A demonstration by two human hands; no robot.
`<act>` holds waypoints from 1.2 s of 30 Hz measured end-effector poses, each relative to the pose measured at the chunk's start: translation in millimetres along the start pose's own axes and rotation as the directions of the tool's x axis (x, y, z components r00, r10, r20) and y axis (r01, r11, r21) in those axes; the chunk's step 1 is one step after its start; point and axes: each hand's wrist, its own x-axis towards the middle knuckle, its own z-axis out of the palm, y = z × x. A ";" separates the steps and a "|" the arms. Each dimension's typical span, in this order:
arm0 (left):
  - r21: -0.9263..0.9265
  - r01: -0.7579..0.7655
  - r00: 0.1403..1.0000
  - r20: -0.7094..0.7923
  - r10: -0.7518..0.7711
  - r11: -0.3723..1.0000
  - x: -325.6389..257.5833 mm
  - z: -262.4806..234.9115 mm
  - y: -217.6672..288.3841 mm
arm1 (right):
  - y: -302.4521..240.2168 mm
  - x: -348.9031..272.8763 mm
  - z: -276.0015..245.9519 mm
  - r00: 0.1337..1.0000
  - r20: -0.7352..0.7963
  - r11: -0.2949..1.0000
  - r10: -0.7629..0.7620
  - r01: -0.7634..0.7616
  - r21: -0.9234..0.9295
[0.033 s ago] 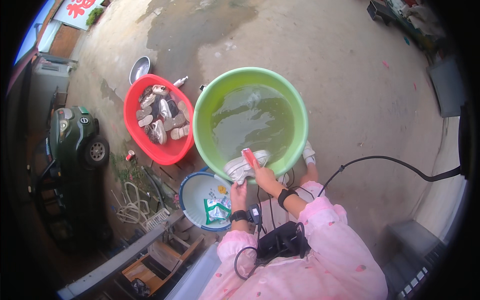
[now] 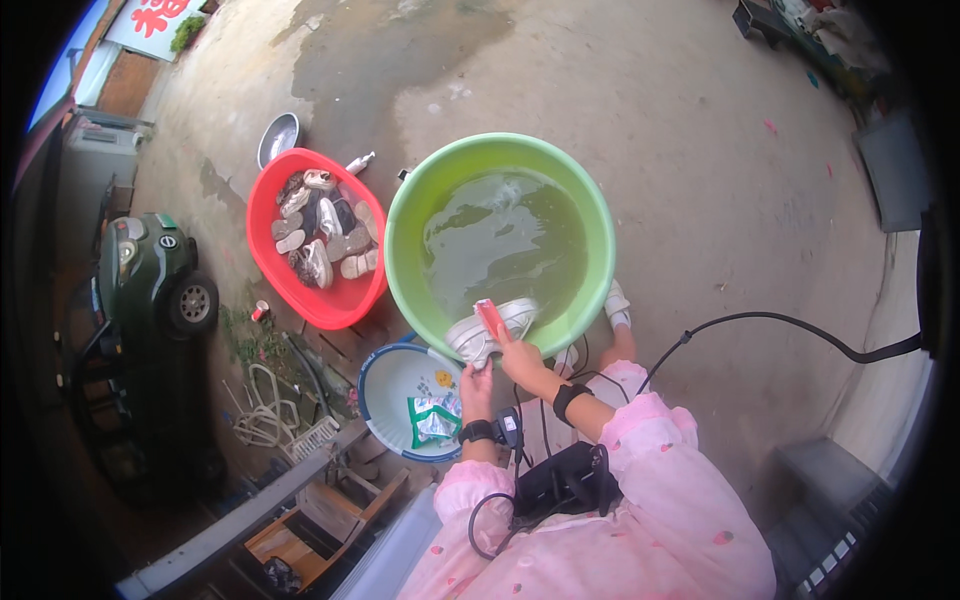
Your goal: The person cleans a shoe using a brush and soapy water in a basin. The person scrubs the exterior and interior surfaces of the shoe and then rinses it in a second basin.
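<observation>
Currently, the left grip [image 2: 477, 384] pinches the near end of a white shoe [image 2: 470, 336] at the near edge of the green tub [image 2: 603, 240], the right grip [image 2: 521, 361] clasping a red brush [image 2: 489, 317] across it.

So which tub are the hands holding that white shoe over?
The round green tub, with water in it; the red one holds other shoes, the blue-rimmed one a packet.
</observation>
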 end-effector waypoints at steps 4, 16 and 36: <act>0.797 -0.192 0.979 0.195 0.057 0.572 -2.3 -17.0 5.0 | 8.3 -6.8 -5.8 0.998 -0.012 0.997 -0.069 0.068 -0.033; -0.054 0.026 1.000 0.004 -0.026 0.998 6.9 -9.7 5.1 | -15.6 -5.2 -15.6 0.997 0.053 0.998 0.054 -0.054 -0.010; 0.101 -0.068 0.987 -0.135 0.081 0.993 3.1 0.6 -6.1 | 26.8 27.0 -9.9 0.982 -0.003 0.977 0.187 -0.186 -0.102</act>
